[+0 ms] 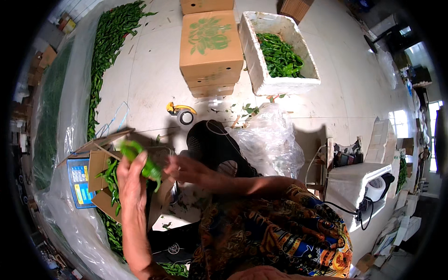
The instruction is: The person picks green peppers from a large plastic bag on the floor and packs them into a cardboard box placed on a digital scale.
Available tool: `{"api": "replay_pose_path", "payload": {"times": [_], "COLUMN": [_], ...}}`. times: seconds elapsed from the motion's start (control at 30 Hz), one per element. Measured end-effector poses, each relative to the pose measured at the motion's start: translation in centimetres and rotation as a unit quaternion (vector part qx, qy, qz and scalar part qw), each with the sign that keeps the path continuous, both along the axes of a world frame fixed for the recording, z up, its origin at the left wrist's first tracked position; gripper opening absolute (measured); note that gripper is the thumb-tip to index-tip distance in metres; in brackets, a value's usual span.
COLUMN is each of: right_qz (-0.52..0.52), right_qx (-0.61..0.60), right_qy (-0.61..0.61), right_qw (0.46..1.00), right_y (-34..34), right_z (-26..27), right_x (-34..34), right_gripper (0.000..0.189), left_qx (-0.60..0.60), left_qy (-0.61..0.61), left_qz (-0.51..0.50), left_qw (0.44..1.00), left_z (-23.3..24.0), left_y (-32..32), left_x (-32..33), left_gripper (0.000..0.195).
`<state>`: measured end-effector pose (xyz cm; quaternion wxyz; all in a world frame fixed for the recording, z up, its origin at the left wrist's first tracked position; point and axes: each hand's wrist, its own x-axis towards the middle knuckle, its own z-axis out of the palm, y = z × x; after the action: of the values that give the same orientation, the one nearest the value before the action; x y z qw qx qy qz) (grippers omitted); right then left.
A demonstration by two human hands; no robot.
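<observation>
My left hand point(132, 176) grips a few long green peppers point(141, 162), raised over an open cardboard box point(99, 161). More green peppers point(113, 185) show inside the box, partly hidden behind my left hand and forearm. My right hand point(180, 169) is blurred, just right of the held peppers. Whether its fingers hold anything is unclear. A blue digital scale point(78, 182) with a keypad and display sits against the left side of the box.
Green peppers point(108, 42) lie heaped along clear plastic sheeting point(75, 87). Ahead are stacked cardboard cartons point(211, 42) and a white foam box point(280, 85) of peppers. A yellow-black tape dispenser point(182, 112) and crumpled plastic point(269, 143) lie on the floor. A foam box point(344, 182) with cables stands right.
</observation>
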<state>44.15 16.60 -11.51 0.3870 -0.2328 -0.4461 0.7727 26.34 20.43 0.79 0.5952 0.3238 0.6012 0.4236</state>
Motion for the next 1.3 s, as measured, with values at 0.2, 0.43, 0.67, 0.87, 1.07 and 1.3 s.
{"api": "replay_pose_path", "payload": {"times": [0.2,0.43,0.67,0.87,1.07,1.3], "right_qz": [0.159,0.087,0.107,0.155,0.272,0.339], "right_qx": [-0.137,-0.167,0.052,0.177,0.292,0.482], "right_qy": [-0.09,-0.038,-0.167,-0.252,-0.317,-0.353], "right_qw": [0.974,0.981,0.979,0.939,0.86,0.727], "right_y": [-4.4,-3.2,-0.9,2.1,6.9,7.3], "right_z": [-3.9,-7.1,-2.4,4.9,10.5,11.8], "right_x": [-1.3,0.2,0.3,-3.1,-7.6,-12.2], "right_gripper": [0.037,0.033,0.015,0.019,0.022,0.03], "left_qx": [0.173,0.202,0.153,0.105,0.037,0.134], "left_qy": [0.026,0.065,0.057,0.059,0.15,0.496], "left_qz": [-0.291,-0.242,0.125,0.339,0.291,0.008], "left_qw": [0.94,0.947,0.979,0.933,0.944,0.858], "left_z": [5.8,3.5,-0.5,-4.5,-7.6,-8.5], "left_y": [13.6,11.5,2.7,-11.0,-15.2,-10.5], "left_x": [19.2,15.1,-8.3,-23.8,-22.6,-15.6], "left_gripper": [0.077,0.05,0.028,0.025,0.025,0.051]}}
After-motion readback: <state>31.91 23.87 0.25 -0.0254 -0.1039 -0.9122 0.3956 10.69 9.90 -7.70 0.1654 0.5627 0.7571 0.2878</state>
